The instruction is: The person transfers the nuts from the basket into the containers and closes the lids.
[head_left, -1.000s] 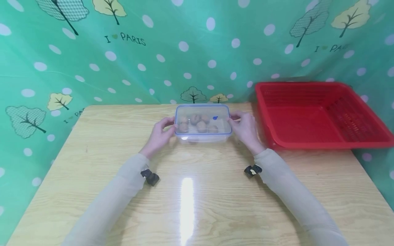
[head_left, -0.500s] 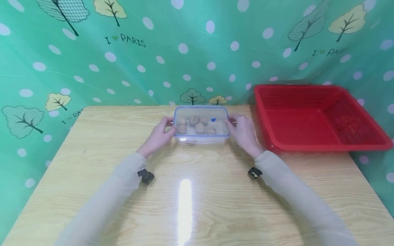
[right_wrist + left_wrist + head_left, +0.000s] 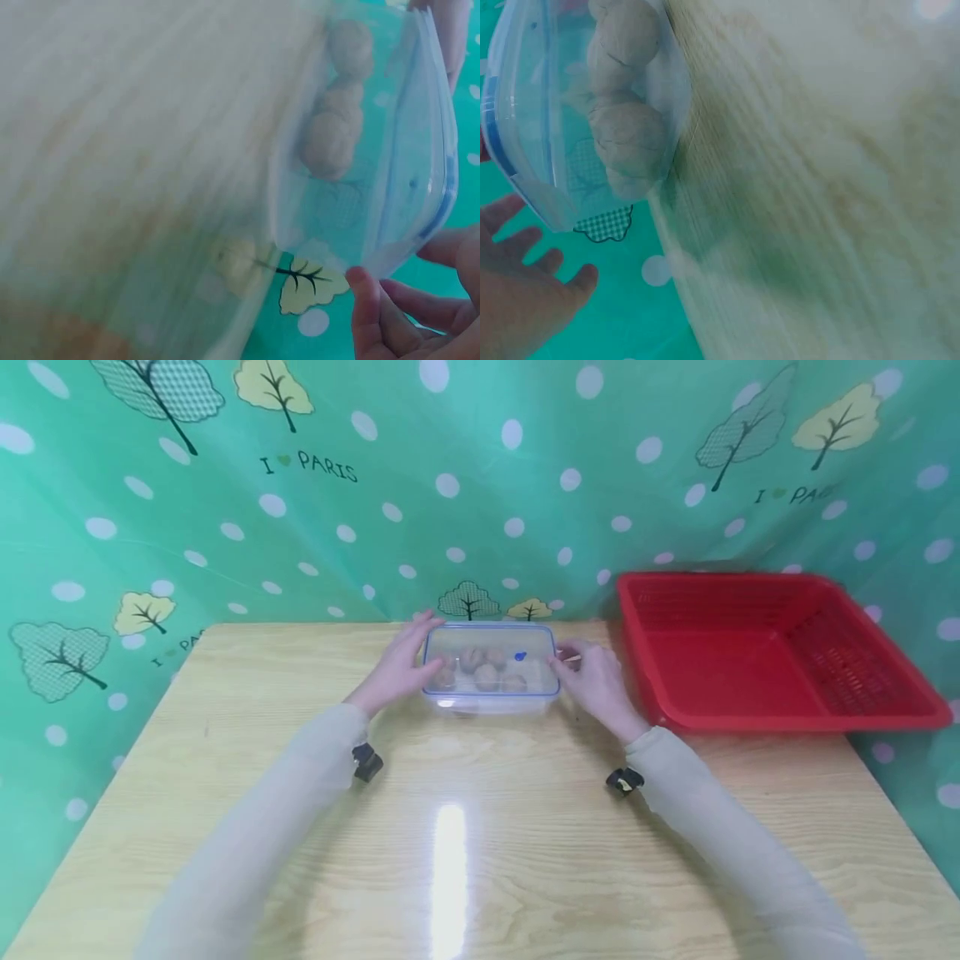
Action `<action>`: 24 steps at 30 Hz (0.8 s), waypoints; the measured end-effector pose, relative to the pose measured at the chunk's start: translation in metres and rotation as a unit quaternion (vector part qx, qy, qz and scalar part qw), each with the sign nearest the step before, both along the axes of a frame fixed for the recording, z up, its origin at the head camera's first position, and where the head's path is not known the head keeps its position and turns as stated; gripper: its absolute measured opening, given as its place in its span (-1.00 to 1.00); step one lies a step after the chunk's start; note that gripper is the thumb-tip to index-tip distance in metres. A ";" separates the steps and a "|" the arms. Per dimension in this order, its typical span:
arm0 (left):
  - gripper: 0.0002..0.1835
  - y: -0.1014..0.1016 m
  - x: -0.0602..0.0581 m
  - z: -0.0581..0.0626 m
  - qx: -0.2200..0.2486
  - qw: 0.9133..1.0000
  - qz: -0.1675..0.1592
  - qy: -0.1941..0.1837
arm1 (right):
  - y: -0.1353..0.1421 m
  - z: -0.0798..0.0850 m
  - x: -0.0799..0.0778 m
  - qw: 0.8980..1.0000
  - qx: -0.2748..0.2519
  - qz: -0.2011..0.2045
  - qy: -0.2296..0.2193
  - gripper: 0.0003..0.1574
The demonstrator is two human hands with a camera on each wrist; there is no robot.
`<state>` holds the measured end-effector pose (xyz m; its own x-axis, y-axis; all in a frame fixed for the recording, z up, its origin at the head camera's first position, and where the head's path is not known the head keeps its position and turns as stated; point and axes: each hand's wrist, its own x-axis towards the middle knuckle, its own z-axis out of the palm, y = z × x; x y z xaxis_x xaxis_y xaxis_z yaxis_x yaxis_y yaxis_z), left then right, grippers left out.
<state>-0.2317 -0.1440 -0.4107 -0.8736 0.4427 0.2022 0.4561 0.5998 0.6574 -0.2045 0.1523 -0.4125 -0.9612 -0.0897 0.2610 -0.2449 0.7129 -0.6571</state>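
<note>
A clear plastic food container (image 3: 491,703) stands on the table, its lid (image 3: 536,675) with a blue seal lying on top. Several round brown walnuts (image 3: 630,135) show through its wall. My left hand (image 3: 397,667) is at the container's left end, fingers extended and spread, thumb over the lid's edge. In the left wrist view, that hand's fingers stand apart beside the container's corner. At the opposite end, my right hand (image 3: 596,685) pinches the lid's edge between thumb and curled fingers; the right wrist view has these fingertips (image 3: 361,279) right at the corner.
A large red plastic basket (image 3: 652,693) stands at the right rear of the wooden table (image 3: 315,860). Behind the table hangs a green curtain (image 3: 300,527) printed with dots and trees. A dark strap-on camera sits at each wrist.
My left hand has loosened from the container's left side, its fingers straightening and moving up and forward along the lid's edge. The right hand keeps its place, and the container stays put.
</note>
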 end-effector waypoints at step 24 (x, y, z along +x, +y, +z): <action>-0.35 0.022 -0.021 -0.001 -0.072 0.994 -0.087 -0.010 | -0.033 0.004 -0.031 0.974 0.061 0.216 0.021 -0.38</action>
